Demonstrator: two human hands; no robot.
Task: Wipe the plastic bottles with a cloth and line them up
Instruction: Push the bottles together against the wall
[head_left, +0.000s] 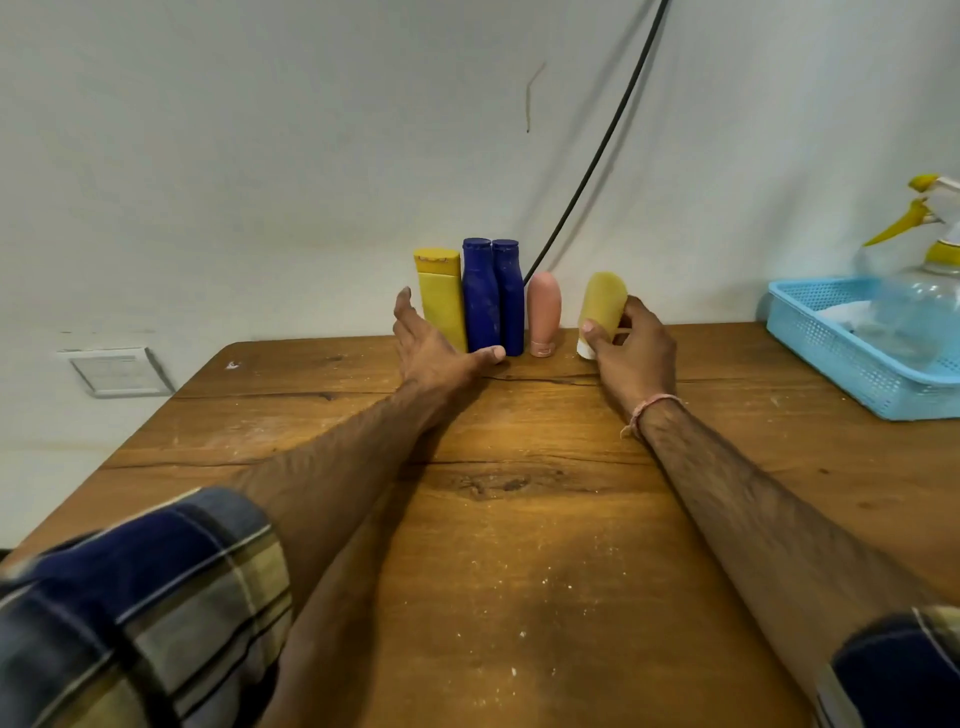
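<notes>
Grips amber bottle (602, 304) at frame centre, right hand (636, 348) fingers clamped round it, cap down over counter (519, 519), right of pink bottle (544, 312), likely to extend the row; braces left hand (431, 348), fingers apart, beside yellow bottle (441, 296)

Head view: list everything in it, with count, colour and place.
tall bottle: 1, yellow, row's left end
blue bottles: 2, dark blue, next in row
pink bottle: 1, pink, right of those
rounded bottle: 1, amber, right end, held
table: 1, brown, below all
basket: 1, light blue, table's right
spray bottle: 1, clear, yellow trigger, in basket
cable: 1, black, on wall
left hand: fingers spread, beside tall bottle
right hand: grips rounded bottle
</notes>
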